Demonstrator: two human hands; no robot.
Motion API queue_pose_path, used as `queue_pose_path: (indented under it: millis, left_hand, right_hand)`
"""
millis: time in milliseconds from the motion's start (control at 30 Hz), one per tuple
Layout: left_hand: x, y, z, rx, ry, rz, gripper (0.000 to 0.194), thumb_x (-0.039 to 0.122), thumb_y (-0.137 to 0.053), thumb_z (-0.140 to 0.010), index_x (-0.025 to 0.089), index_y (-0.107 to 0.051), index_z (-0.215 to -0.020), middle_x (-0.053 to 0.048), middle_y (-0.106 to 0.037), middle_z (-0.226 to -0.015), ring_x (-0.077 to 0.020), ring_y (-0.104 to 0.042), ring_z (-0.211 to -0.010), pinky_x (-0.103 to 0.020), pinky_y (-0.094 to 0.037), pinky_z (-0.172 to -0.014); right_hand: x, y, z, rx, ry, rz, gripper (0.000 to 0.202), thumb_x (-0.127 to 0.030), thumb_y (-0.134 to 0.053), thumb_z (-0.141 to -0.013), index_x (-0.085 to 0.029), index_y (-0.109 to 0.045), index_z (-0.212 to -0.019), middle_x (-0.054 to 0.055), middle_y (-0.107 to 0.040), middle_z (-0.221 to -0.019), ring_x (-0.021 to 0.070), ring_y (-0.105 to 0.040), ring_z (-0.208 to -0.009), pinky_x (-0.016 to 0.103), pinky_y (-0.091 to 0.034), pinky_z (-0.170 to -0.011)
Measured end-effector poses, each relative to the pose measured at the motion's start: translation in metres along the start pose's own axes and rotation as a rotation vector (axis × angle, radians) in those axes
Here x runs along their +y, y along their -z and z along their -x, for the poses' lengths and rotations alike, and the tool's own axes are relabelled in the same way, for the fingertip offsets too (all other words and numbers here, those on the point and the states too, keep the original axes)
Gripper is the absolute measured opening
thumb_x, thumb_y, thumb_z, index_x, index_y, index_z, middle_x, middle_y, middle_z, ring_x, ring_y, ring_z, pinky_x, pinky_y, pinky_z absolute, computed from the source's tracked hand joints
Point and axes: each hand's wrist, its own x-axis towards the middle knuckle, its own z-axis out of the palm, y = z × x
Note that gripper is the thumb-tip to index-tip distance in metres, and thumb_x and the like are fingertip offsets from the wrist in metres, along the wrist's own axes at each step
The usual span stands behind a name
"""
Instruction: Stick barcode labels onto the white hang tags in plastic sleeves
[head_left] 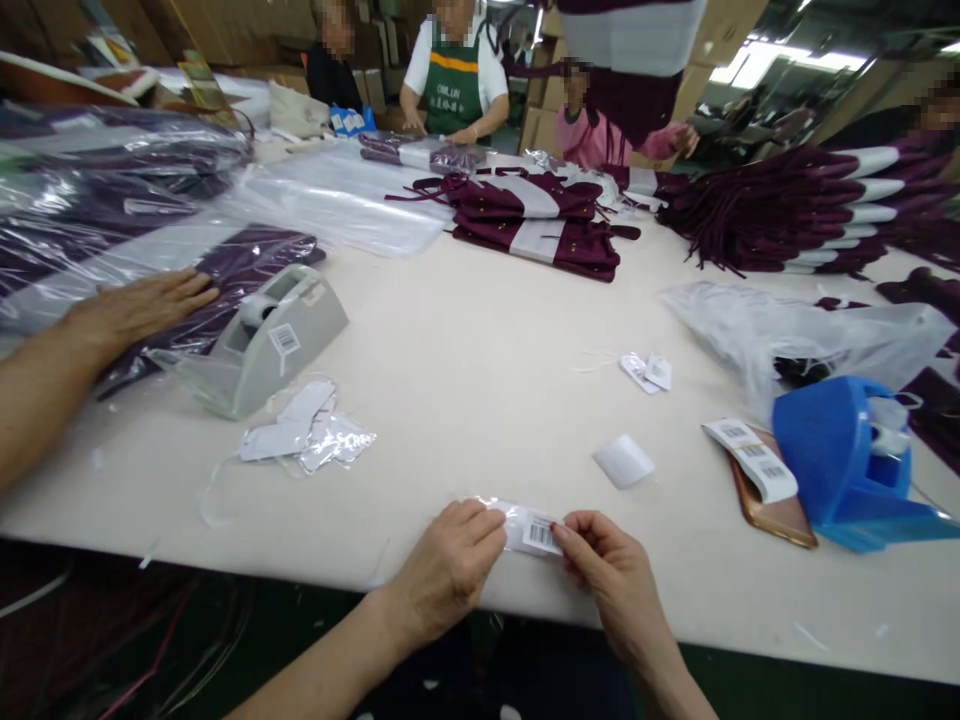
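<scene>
Clear sleeve (529, 530) (barcode tag inside), pinched by left hand (448, 567), right hand (611, 573) grips.

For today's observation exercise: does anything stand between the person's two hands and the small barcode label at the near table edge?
Nothing visible does. The left hand and right hand already pinch the barcode label directly, one at each end, just above the table. The grey tape dispenser and blue tape dispenser sit well off to either side.
</scene>
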Motion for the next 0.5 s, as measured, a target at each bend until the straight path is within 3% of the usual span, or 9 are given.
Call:
queue_pose_path:
  millis: [100,267,367,500]
  left_hand:
    - [-0.003,-0.003,0.003,0.027,0.084,0.106,0.018,0.008,-0.041,-0.084,0.016,-0.056,-0.079,-0.007,-0.061,-0.088,-0.0168,-0.053,-0.082,-0.030,-0.050,-0.075]
    - [-0.006,-0.001,0.005,0.061,0.233,0.144,0.027,0.008,-0.045,-0.081,0.016,-0.050,-0.106,-0.011,-0.055,-0.111,-0.0206,-0.051,-0.101,-0.036,-0.047,-0.086]
    - [-0.005,0.008,-0.001,-0.055,0.328,0.017,0.037,0.013,-0.054,-0.077,0.017,-0.047,-0.113,-0.011,-0.054,-0.114,-0.0261,-0.047,-0.103,-0.045,-0.041,-0.085]
    - [-0.006,0.020,-0.016,-0.241,0.434,-0.034,0.023,0.021,-0.062,-0.074,0.018,-0.053,-0.095,-0.006,-0.057,-0.100,-0.0243,-0.047,-0.096,-0.042,-0.037,-0.080]
  right_hand:
    - [0.004,-0.001,-0.002,0.064,0.035,0.000,0.035,-0.049,-0.070,-0.064,-0.016,-0.059,-0.066,-0.004,-0.049,-0.049,0.0090,-0.040,-0.046,0.020,-0.030,-0.042]
    - [0.014,-0.003,-0.004,0.326,0.156,-0.048,0.031,-0.047,-0.067,-0.069,-0.018,-0.059,-0.078,-0.002,-0.056,-0.061,0.0117,-0.049,-0.055,0.023,-0.040,-0.050]
    - [0.021,-0.011,-0.002,0.362,0.250,0.027,0.031,-0.044,-0.066,-0.071,-0.019,-0.058,-0.088,0.000,-0.061,-0.074,0.0150,-0.055,-0.065,0.028,-0.046,-0.060]
    - [0.029,-0.021,0.000,0.271,0.458,0.322,0.036,-0.035,-0.063,-0.074,-0.020,-0.054,-0.106,0.007,-0.060,-0.100,0.0219,-0.055,-0.092,0.041,-0.044,-0.084]
